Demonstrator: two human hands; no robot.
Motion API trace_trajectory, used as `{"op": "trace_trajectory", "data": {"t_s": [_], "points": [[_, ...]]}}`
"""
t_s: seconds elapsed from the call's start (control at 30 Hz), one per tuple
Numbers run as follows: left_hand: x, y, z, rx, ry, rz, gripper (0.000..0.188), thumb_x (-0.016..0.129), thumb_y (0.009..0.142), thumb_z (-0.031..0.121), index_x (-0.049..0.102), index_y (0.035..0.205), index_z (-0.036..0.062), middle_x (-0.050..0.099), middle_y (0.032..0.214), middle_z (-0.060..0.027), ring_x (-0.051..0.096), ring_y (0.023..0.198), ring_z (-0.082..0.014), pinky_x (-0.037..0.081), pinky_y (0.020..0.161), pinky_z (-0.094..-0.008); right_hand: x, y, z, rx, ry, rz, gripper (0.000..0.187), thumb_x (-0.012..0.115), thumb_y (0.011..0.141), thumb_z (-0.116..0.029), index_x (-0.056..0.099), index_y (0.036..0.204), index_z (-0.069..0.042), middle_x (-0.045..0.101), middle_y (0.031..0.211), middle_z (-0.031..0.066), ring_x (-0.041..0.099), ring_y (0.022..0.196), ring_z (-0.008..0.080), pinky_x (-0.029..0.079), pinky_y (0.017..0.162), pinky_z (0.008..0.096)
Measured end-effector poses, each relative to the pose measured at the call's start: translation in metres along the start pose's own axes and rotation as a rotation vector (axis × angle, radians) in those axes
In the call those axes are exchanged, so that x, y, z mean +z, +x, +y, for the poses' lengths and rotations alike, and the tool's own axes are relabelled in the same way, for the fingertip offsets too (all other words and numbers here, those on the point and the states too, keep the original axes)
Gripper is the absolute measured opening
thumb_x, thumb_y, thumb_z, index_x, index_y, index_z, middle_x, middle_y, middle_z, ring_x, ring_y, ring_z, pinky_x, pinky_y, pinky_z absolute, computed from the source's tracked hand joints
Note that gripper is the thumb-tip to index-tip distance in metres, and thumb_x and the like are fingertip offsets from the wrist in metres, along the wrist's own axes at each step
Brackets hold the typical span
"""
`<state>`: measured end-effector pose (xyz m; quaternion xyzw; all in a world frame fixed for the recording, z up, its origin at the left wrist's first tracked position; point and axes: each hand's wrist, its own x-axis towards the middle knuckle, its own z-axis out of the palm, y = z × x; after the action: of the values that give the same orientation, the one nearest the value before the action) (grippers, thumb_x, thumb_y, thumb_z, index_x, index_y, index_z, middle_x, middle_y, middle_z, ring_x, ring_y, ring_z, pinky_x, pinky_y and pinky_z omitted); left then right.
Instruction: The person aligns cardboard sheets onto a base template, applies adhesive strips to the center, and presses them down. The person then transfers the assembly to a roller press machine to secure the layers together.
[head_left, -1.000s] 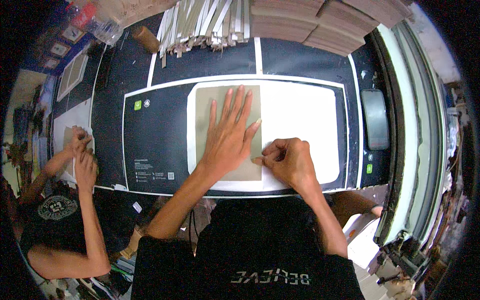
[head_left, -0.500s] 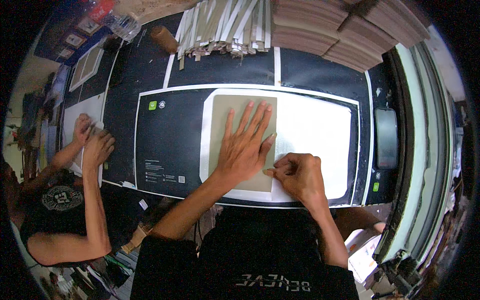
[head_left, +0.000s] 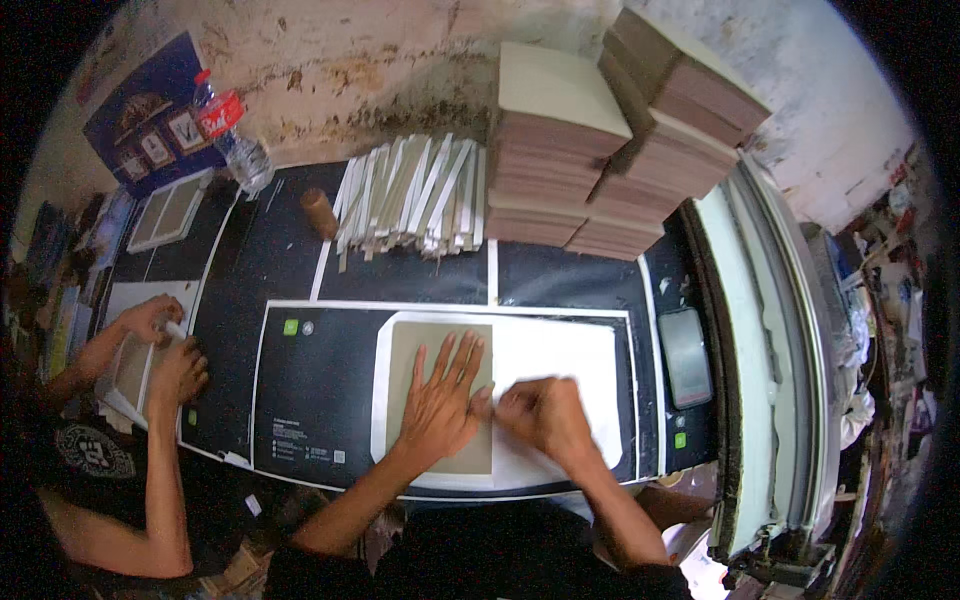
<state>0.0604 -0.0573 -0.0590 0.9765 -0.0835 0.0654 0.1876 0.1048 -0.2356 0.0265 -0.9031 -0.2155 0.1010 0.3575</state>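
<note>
My left hand [head_left: 438,412] lies flat with fingers spread on a grey board [head_left: 408,352], pressing it onto a white sheet [head_left: 565,350] with cut corners. The board covers the sheet's left part, and the bare white part extends to the right. Just right of the board's edge, my right hand [head_left: 548,420] is closed, its fingers bent and fingertips at that edge beside my left thumb. Motion blurs it, and whatever its fingers hold is hidden. Beneath the sheet lies a black printed mat [head_left: 320,385] with a white border.
Behind the mat lie a heap of board strips [head_left: 410,200], a brown cylinder [head_left: 319,214] and tall board stacks [head_left: 560,130]. A phone [head_left: 685,358] is at right, beside a long pale machine [head_left: 765,370]. At left, a co-worker's hands [head_left: 172,350] work near a bottle [head_left: 232,135].
The view has tilted up, showing more wall and the stacks. My right hand has moved farther up along the board's right edge. My left hand stays flat on the board.
</note>
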Motion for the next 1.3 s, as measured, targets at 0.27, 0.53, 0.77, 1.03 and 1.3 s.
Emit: {"op": "trace_trajectory", "data": {"t_s": [0.27, 0.53, 0.77, 1.03, 1.3], "points": [[-0.001, -0.007, -0.001, -0.015, 0.036, -0.034, 0.071, 0.04, 0.108, 0.043, 0.022, 0.164, 0.0042, 0.022, 0.17, -0.0186, 0.019, 0.158, -0.0367, 0.003, 0.127, -0.0593, -0.168, 0.185, -0.044, -0.716, -0.618, 0.743, 0.039, 0.079, 0.084, -0.007, 0.073, 0.122, -0.008, 0.076, 0.102, 0.0187, 0.076, 0.087, 0.0339, 0.062, 0.075, 0.042], [-0.006, -0.017, -0.009, -0.044, 0.114, -0.094, 0.072, 0.033, 0.109, 0.049, 0.02, 0.164, 0.0042, 0.019, 0.171, -0.0169, 0.014, 0.159, -0.0352, 0.003, 0.127, -0.0587, -0.185, 0.181, -0.033, -0.496, -0.509, 0.632, 0.021, 0.068, 0.095, -0.01, 0.077, 0.114, -0.004, 0.076, 0.088, 0.0211, 0.078, 0.083, 0.0243, 0.064, 0.07, 0.0368], [-0.011, -0.018, -0.011, -0.037, 0.113, -0.057, 0.072, 0.037, 0.108, 0.047, 0.021, 0.164, 0.0035, 0.02, 0.17, -0.0179, 0.014, 0.159, -0.0354, 0.002, 0.127, -0.058, -0.17, 0.169, -0.043, -0.735, -0.364, 0.832, 0.02, 0.067, 0.085, 0.002, 0.075, 0.103, -0.003, 0.073, 0.089, 0.0185, 0.073, 0.069, 0.0333, 0.057, 0.059, 0.0422], [-0.006, -0.015, -0.011, -0.025, 0.072, -0.046, 0.074, 0.038, 0.108, 0.048, 0.021, 0.162, -0.0004, 0.021, 0.169, -0.0212, 0.016, 0.158, -0.0386, 0.001, 0.126, -0.0611, -0.211, 0.186, -0.054, -0.728, -0.078, 0.562, 0.01, 0.071, 0.082, -0.01, 0.078, 0.081, -0.003, 0.071, 0.074, 0.0226, 0.073, 0.068, 0.0312, 0.057, 0.062, 0.0432], [-0.048, 0.002, 0.024, -0.108, -0.496, 0.009, 0.084, 0.047, 0.105, 0.053, 0.024, 0.159, -0.0075, 0.028, 0.164, -0.0306, 0.024, 0.155, -0.0412, 0.009, 0.126, -0.0622, -0.141, 0.019, -0.054, -0.32, 0.041, 1.226, 0.022, 0.07, 0.098, -0.01, 0.071, 0.116, 0.002, 0.074, 0.116, 0.0219, 0.075, 0.104, 0.0276, 0.064, 0.09, 0.0383]]}}
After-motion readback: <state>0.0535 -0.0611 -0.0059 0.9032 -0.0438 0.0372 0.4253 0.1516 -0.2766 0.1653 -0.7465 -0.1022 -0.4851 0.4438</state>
